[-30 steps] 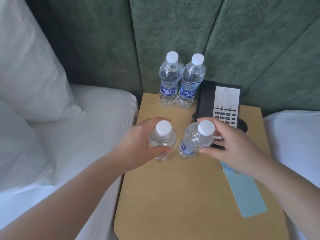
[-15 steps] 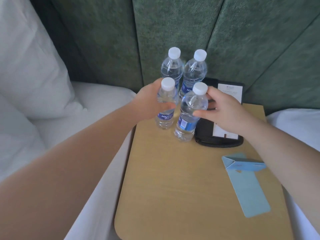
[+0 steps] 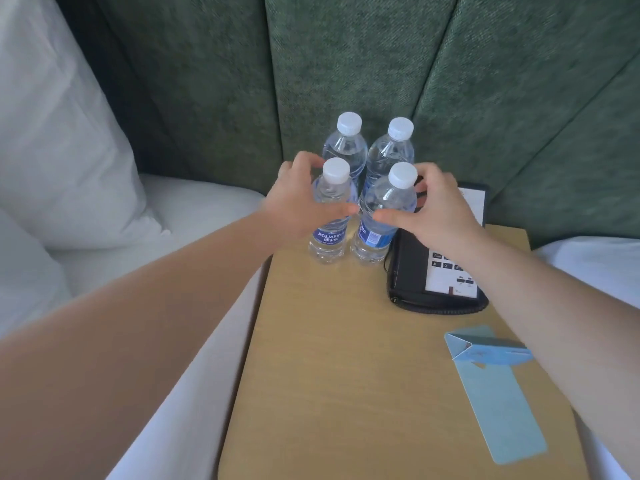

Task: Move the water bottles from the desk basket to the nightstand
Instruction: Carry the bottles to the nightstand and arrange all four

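Both front bottles point(image 3: 330, 216) now stand on the nightstand point(image 3: 332, 358); left hand point(image 3: 298, 206) and right hand point(image 3: 438, 211) still curl round them, release pending.

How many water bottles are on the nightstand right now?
4. Two stand at the back against the headboard: back left bottle, back right bottle. Two in front: one in the left hand, one in the right hand. None seem hidden.
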